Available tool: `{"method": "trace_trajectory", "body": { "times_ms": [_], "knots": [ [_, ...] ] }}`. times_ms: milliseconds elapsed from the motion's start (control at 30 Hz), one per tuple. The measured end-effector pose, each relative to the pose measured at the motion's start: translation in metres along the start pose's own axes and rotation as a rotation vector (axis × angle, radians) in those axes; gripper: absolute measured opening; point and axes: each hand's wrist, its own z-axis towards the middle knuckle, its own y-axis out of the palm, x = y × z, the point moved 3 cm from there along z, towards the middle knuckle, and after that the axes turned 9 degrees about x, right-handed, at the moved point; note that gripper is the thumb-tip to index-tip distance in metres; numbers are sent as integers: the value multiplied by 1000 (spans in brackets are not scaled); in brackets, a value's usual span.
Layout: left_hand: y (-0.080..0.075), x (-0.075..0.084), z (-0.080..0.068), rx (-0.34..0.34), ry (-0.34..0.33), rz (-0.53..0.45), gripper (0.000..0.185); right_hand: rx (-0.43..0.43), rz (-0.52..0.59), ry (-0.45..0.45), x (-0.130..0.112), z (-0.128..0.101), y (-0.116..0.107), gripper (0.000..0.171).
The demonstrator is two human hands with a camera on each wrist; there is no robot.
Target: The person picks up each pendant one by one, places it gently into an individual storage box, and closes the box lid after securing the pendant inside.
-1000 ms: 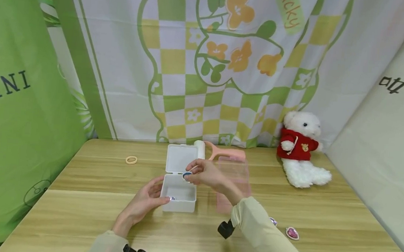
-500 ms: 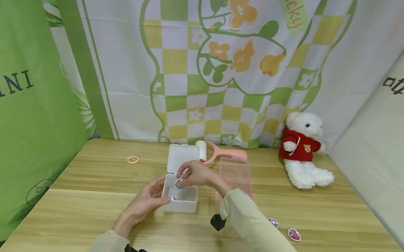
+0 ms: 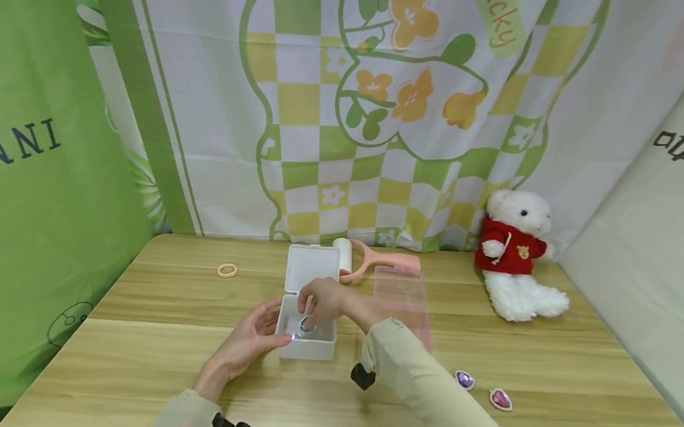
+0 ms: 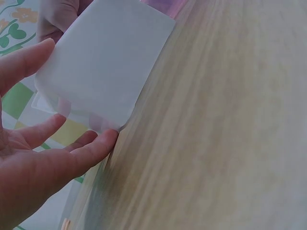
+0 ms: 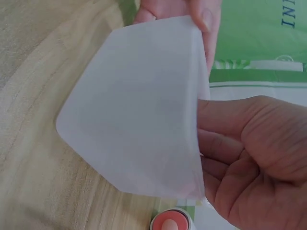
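So the big change over the last second is that the right grip [image 3: 328, 298] has dropped from up by the hinge of the white box [image 3: 307, 351] to down between its walls, and the blue gem piece [image 3: 306, 324] went down with it. It's now low inside the box, right at the right grip's fingertips, and I'd say it isn't let go yet: that grip looks narrow, pinching the piece, though it's small and partly hidden so exact finger contact is hard to call. Left grip [image 3: 248, 339] hasn't really budged, it's spread round the box's left side with the thumb at the near corner, which I'd guess keeps it from sliding. Just beside that thumb there's another small shiny piece [image 3: 296, 336] by the near wall, can't tell if the thumb touches it. Also the purple gem [image 3: 464, 380] was half behind the right sleeve [image 3: 425, 387] a second ago and shows whole now, on the surface [image 3: 124, 371] to the right of the right grip and closer to the person, with the pink gem [image 3: 501, 399] a bit further right. Both are outside the box, so I'd call this partway along
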Motion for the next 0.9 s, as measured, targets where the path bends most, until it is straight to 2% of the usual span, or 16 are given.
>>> {"method": "trace_trajectory", "body": {
  "times_ms": [200, 700, 900],
  "knots": [
    [-1, 0, 0, -2, 1, 4, 81, 8, -36, 18, -4, 0, 6, 23],
    [1, 0, 1, -21, 5, 0, 83, 23, -141, -16, -5, 3, 12, 24],
    [1, 0, 0, -24, 17, 3, 83, 35, -133, -20, -5, 2, 12, 23]
  ]
}}
